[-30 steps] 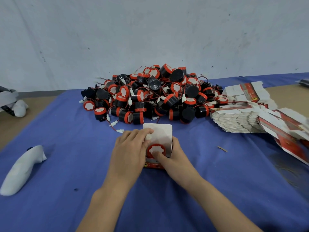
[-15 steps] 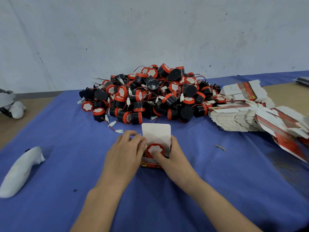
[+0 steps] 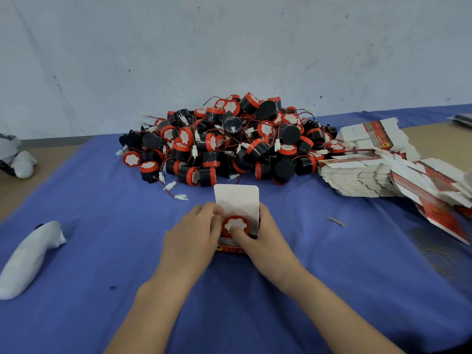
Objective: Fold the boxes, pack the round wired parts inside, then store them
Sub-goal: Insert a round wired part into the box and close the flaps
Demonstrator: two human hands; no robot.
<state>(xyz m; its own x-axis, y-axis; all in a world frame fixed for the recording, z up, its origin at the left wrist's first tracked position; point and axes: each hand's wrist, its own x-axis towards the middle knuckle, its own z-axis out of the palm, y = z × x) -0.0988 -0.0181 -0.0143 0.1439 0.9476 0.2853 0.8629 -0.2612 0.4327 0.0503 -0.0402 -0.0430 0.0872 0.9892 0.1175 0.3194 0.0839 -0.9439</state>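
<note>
A small red and white box [image 3: 237,200] stands on the blue cloth in front of me, its white top flap upright. Inside its mouth sits a round part [image 3: 236,224] with a red rim and white face. My left hand [image 3: 194,233] grips the box's left side, fingers curled at the opening. My right hand [image 3: 265,238] holds the right side, and its thumb presses on the part's white face. A big pile of black and red round wired parts [image 3: 229,144] lies behind the box. Stacks of flat unfolded boxes [image 3: 370,175] lie to the right.
A white rounded object [image 3: 28,256] lies on the blue cloth [image 3: 102,226] at the left, and another white and black thing [image 3: 18,159] sits at the far left edge. A small sliver [image 3: 335,221] lies right of my hands. A white wall stands behind the table.
My left fingers slid off the top flap down to the box's left side. The round part sits a little deeper in the box under my right thumb.
</note>
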